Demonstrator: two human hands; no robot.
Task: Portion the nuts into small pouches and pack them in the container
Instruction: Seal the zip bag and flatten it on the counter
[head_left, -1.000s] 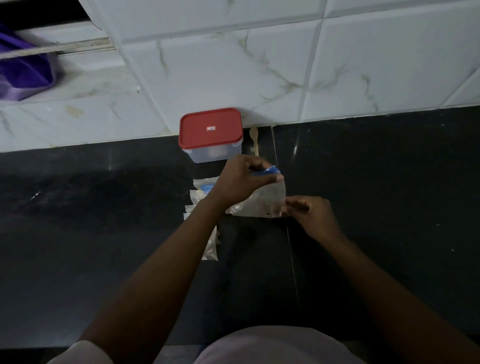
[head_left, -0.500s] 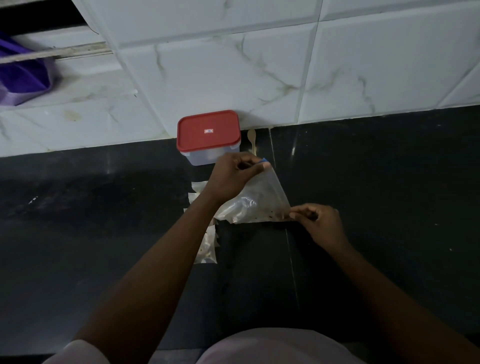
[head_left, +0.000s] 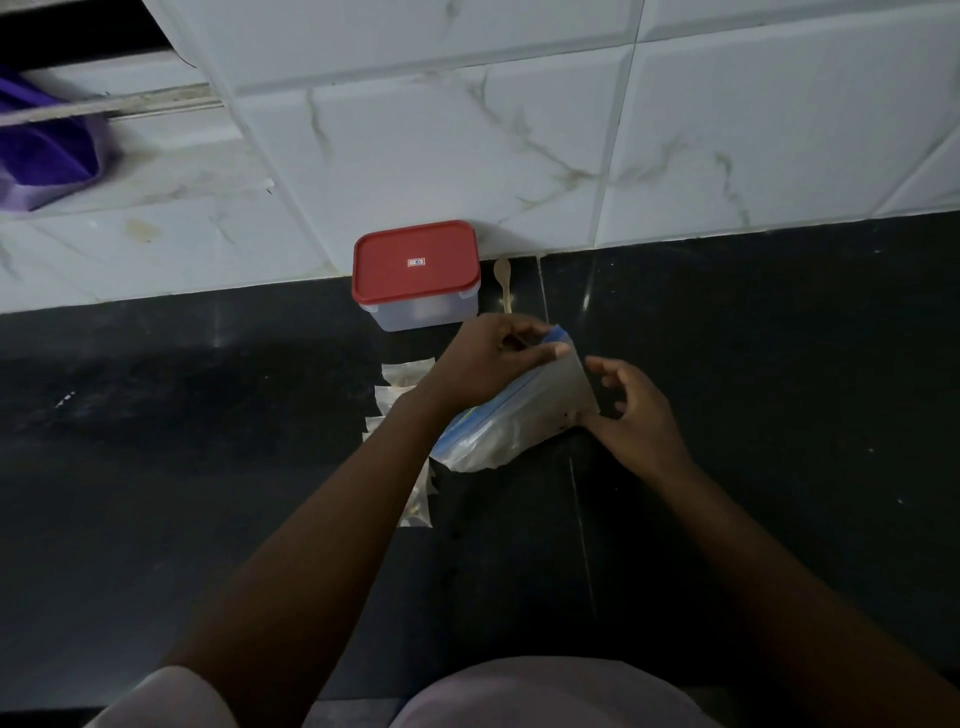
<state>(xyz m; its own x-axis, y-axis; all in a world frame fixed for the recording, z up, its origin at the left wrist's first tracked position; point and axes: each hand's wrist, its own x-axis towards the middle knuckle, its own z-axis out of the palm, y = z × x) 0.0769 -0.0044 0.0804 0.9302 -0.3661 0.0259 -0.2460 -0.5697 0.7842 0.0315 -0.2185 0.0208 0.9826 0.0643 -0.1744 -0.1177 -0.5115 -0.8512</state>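
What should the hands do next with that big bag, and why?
Probably lay the bag aside and take the red lid off the box. The left hand pinches the bag's blue strip, the right hand only touches its corner, and the bag looks nearly empty, just specks. Small pouches already lie in a row on the counter, while the box is shut.

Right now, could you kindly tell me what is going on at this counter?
A person is working at a dark counter. The left hand pinches the blue-striped top of a clear zip bag, while the right hand touches its lower corner with loose fingers. Several small pouches lie in a row under the left forearm. The container sits by the wall with its red lid on, beside a wooden spoon.
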